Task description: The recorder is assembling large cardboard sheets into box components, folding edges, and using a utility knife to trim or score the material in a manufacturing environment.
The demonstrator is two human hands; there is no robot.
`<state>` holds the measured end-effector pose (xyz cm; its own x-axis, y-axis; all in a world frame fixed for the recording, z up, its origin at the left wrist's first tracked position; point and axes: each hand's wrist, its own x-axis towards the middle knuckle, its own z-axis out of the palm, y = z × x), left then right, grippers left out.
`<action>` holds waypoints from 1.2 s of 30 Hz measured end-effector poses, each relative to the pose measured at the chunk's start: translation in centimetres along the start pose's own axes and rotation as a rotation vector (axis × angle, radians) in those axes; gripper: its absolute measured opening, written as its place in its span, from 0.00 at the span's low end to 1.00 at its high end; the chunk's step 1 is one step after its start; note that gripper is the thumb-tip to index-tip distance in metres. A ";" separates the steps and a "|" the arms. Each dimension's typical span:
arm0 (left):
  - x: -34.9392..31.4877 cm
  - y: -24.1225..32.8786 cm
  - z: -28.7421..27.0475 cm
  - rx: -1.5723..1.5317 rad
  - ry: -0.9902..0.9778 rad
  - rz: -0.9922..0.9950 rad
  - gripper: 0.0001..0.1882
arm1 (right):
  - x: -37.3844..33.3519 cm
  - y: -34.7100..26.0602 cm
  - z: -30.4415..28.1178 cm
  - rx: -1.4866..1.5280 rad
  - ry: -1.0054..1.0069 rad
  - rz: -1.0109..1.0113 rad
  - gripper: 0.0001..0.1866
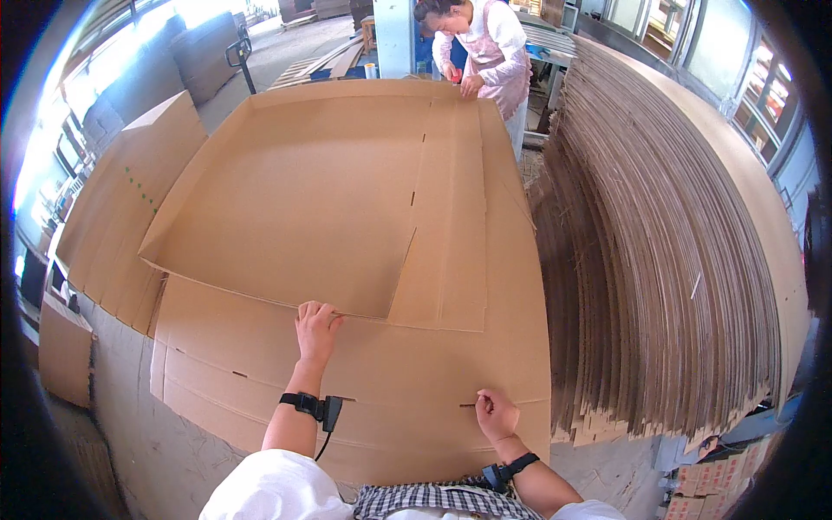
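Note:
A large, shallow brown cardboard box [303, 191] lies part folded on a flat cardboard sheet [416, 364]. Its left, far and near walls stand up, while the right flap [451, 217] lies flat with slots along its crease. My left hand [318, 331] grips the top edge of the near wall, close to its right corner, fingers over the rim. Above the sheet's near right part, beside a short slot, my right hand [497, 416] is closed with its fingers curled in; whatever it holds, if anything, is hidden.
On the right stands a tall stack of cardboard sheets [659, 234]. A co-worker [485, 43] bends over the box's far right corner, both hands at its edge. More folded cardboard [130, 208] stands on the left. A pallet-truck handle [241, 56] rises behind it.

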<state>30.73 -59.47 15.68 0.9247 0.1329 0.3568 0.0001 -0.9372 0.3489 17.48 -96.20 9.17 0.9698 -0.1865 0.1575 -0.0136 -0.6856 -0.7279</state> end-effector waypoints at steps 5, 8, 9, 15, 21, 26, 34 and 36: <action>0.0 -0.1 0.1 0.009 -0.004 -0.001 0.12 | 0.0 0.0 -0.1 0.019 0.010 -0.014 0.03; 0.0 -0.3 0.2 0.001 0.009 0.016 0.12 | 0.1 -0.1 -0.1 0.019 0.009 -0.027 0.03; 0.0 -0.3 0.2 0.000 0.007 0.011 0.12 | 0.1 -0.1 -0.1 0.018 0.004 -0.026 0.03; 0.0 -0.3 0.3 -0.003 -0.008 -0.005 0.12 | 0.0 0.1 -0.1 0.030 -0.013 -0.003 0.03; 0.1 0.0 0.1 0.001 0.001 -0.005 0.12 | 0.0 0.3 0.1 0.027 -0.003 -0.014 0.03; 0.0 -0.1 0.0 0.006 -0.001 -0.003 0.12 | -0.1 0.4 0.1 0.021 -0.006 -0.021 0.03; 0.0 0.0 0.0 -0.014 -0.009 -0.004 0.12 | -0.1 0.5 0.1 0.016 -0.010 -0.013 0.03; 0.2 0.3 0.1 -0.013 -0.014 -0.003 0.12 | -0.1 0.6 0.0 0.025 -0.008 -0.007 0.03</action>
<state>30.93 -59.75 15.78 0.9298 0.1309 0.3441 -0.0022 -0.9327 0.3608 17.41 -96.54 8.71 0.9717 -0.1760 0.1577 -0.0005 -0.6689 -0.7433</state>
